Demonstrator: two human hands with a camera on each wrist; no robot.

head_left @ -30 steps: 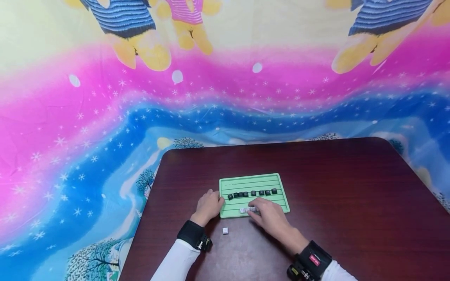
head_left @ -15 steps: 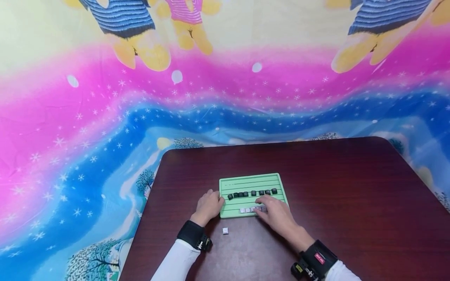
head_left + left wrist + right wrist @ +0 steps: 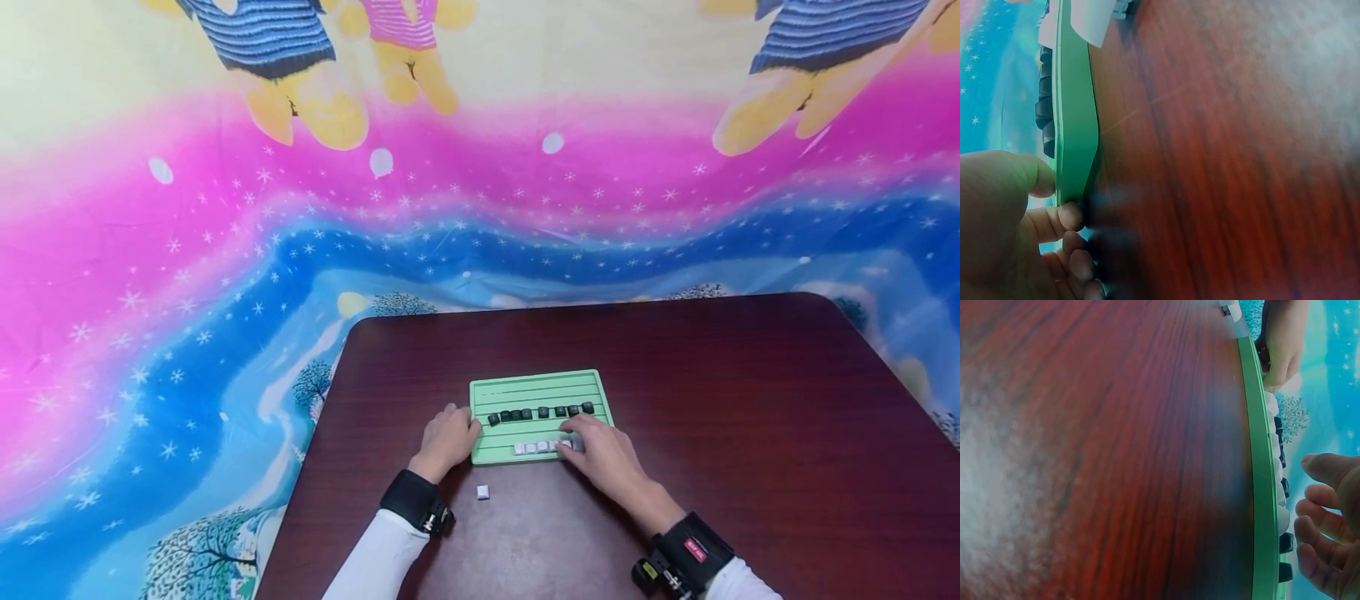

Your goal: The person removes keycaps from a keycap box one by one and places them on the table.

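Note:
A shallow green tray (image 3: 536,387) with ridges lies on the table, bearing a row of black keycaps (image 3: 527,413) and, nearer me, a row of white keycaps (image 3: 531,448). My left hand (image 3: 448,437) holds the tray's left edge; in the left wrist view the thumb is at the rim and the fingers bend against the corner. My right hand (image 3: 611,458) hovers over the right end of the white row, hiding part of it. In the right wrist view its thumb and loosely bent fingers (image 3: 1310,534) stand apart, close beside the white keycaps.
One loose white keycap (image 3: 483,492) sits on the dark wooden table (image 3: 720,400) in front of the tray. A printed cloth (image 3: 480,183) hangs behind the table's far edge. Both wrists wear black camera straps (image 3: 693,550).
My right hand has moved rightward along the white row, uncovering more white keycaps. My left hand stays at the tray's left edge.

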